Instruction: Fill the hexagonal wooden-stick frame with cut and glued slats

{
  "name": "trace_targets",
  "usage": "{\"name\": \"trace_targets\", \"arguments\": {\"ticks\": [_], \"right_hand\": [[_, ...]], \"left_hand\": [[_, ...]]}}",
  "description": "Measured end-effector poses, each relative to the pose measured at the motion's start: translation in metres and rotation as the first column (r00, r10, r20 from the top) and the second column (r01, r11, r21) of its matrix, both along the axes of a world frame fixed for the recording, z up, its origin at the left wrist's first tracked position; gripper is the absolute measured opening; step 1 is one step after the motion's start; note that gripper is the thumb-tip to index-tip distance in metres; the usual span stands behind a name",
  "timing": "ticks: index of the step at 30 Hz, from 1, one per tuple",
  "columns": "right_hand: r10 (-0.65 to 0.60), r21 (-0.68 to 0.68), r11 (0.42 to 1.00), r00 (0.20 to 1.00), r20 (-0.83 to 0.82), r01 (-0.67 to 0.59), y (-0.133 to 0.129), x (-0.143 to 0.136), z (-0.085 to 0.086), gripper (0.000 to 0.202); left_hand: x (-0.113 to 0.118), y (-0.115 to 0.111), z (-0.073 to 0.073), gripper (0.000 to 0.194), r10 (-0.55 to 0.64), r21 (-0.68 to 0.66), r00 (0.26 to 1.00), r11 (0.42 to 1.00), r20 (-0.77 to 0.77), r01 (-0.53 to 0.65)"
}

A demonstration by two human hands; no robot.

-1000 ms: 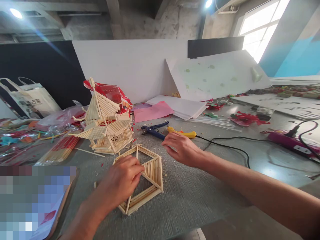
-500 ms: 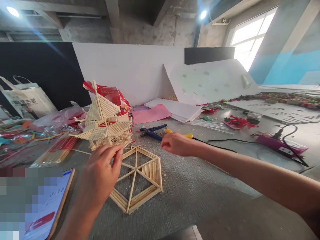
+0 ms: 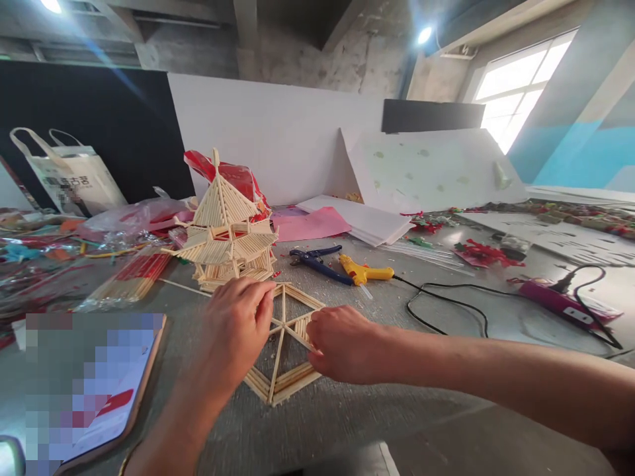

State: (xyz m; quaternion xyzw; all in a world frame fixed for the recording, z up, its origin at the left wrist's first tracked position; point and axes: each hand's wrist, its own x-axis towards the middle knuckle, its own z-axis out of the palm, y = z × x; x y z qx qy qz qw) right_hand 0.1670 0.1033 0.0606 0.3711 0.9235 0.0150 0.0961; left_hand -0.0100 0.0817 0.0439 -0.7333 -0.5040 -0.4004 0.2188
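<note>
A flat hexagonal frame of thin wooden sticks [image 3: 279, 350] lies on the grey table, with spokes meeting at its middle and one wedge partly filled with sticks. My left hand [image 3: 241, 317] is closed over its left side, thumb and index fingertip together; anything between them is too small to tell. Over the right side my right hand [image 3: 340, 345] has its fingers curled in, and its fingertips are hidden. Just behind stands a tiered pagoda model [image 3: 231, 228] built from the same sticks. The yellow glue gun [image 3: 367, 271] lies beyond my right hand.
Blue-handled cutters [image 3: 320, 263] lie beside the glue gun, whose black cord runs right towards a purple power strip [image 3: 560, 301]. At left are a phone [image 3: 114, 396] and bagged sticks [image 3: 131, 274]. Pink paper [image 3: 317, 225] and white boards [image 3: 360, 220] lie behind.
My right hand has come away from beside the glue gun, down to the right side of the hexagonal frame. My left hand stays closed near the frame's left side. The view has shifted slightly.
</note>
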Motion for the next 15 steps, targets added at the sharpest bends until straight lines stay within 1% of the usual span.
{"name": "trace_targets", "arguments": {"ticks": [3,5,7,9,13,15], "right_hand": [[0.022,-0.001,1.0,0.998,0.059,-0.022,0.003,-0.005,-0.002,0.025],[0.049,-0.029,0.999,0.994,0.098,-0.046,0.005,-0.006,-0.001,0.025],[0.045,-0.074,0.997,0.992,0.115,-0.037,0.009,-0.005,0.002,0.026],[0.024,-0.134,0.991,0.996,0.083,-0.012,0.014,-0.003,0.004,0.027],[0.006,-0.265,0.964,0.999,-0.034,-0.014,0.026,0.005,0.007,0.023],[-0.009,-0.273,0.962,0.997,-0.08,-0.014,0.029,0.009,0.008,0.022]], "left_hand": [[0.001,-0.002,0.002,0.015,-0.019,-0.021,1.0,1.0,0.009,0.019],[0.002,-0.002,0.002,0.015,-0.026,-0.027,1.0,0.999,0.018,0.026],[0.002,-0.002,0.002,0.016,-0.028,-0.023,0.999,0.999,0.029,0.028],[0.001,-0.002,0.002,0.016,-0.027,-0.022,0.999,0.999,0.041,0.028],[0.0,0.0,0.0,0.017,-0.028,-0.041,0.998,0.999,0.048,0.03],[0.0,0.001,-0.001,0.017,-0.029,-0.047,0.999,0.998,0.039,0.03]]}}
